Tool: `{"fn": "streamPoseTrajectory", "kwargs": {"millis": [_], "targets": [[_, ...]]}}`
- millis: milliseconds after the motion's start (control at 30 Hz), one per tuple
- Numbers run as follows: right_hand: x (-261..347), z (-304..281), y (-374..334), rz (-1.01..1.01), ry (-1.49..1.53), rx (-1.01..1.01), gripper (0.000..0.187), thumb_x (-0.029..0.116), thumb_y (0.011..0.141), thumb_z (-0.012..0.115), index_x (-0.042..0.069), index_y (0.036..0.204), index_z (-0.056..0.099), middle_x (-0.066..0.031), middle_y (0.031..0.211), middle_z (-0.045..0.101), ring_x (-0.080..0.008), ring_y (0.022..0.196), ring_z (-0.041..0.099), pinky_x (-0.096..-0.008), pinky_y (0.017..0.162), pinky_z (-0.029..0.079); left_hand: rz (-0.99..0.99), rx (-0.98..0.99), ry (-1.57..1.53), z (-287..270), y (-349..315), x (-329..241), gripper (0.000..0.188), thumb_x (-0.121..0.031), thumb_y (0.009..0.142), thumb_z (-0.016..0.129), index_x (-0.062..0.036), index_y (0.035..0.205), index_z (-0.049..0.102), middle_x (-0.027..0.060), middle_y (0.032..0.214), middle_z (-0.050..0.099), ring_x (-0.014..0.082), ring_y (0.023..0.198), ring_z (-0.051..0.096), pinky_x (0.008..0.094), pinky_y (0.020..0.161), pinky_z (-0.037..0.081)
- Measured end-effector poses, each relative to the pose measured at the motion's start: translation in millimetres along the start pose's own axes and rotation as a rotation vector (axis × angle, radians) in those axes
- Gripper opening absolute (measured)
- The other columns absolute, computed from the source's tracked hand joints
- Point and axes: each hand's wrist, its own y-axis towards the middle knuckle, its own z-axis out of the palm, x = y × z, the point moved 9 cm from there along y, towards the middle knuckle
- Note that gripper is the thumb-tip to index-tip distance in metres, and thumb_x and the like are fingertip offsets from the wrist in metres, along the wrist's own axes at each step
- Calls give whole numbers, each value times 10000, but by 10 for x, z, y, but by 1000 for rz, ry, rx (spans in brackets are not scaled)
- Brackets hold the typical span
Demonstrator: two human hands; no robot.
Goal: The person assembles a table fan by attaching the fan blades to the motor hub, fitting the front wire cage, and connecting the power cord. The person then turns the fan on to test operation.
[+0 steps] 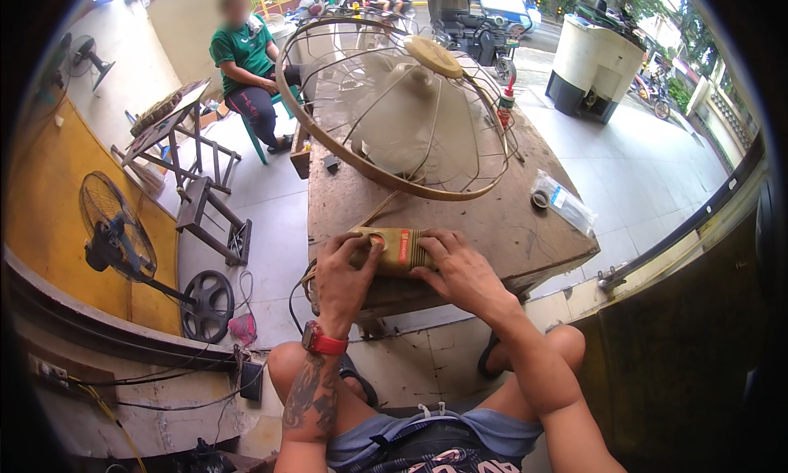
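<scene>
A tan, box-shaped housing (397, 248) with a red label lies at the near edge of a brown wooden table (492, 243). My left hand (343, 268) grips its left end, with thumb and finger at a round orange-and-pale spot that may be a knob or an opening. My right hand (460, 272) is closed around the ribbed right end. Behind the housing, an electric fan head (410, 120) with a wire guard and pale blades stands tilted on the table. A cord runs from the housing's left side, partly behind my left wrist.
A clear plastic bag (566, 202) and a roll of tape (539, 199) lie at the table's right. A red-capped bottle (506, 103) stands farther back. A black standing fan (119, 227) and wooden stand (168, 136) are left. A person in green (246, 58) sits beyond.
</scene>
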Motion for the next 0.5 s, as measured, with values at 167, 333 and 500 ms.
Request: {"fn": "streamPoseTrajectory", "kwargs": {"millis": [167,333,500], "targets": [[19,-11,8,-6,-12,4,493,323,980,703,25,1353,577,-159,1415,564,-359,1287,539,-444,1101,468,-27,27,-17,4,10,6,308,-300,914,800,-31,1065,801,136,1137,723,335,1133,632,420,997,492],[26,-24,9,-9,0,-6,486,304,966,727,29,1341,582,-152,1398,576,-360,1279,545,-444,1104,464,12,53,29,6,16,-43,271,-262,937,752,-33,1079,787,131,1130,721,346,1109,621,434,977,509],[35,-34,16,-21,-1,-20,479,304,966,725,18,1325,588,-162,1379,589,-362,1248,564,-444,1091,471,55,49,48,0,26,-90,258,-242,947,734,-29,1084,783,127,1133,719,346,1099,619,428,972,509]]}}
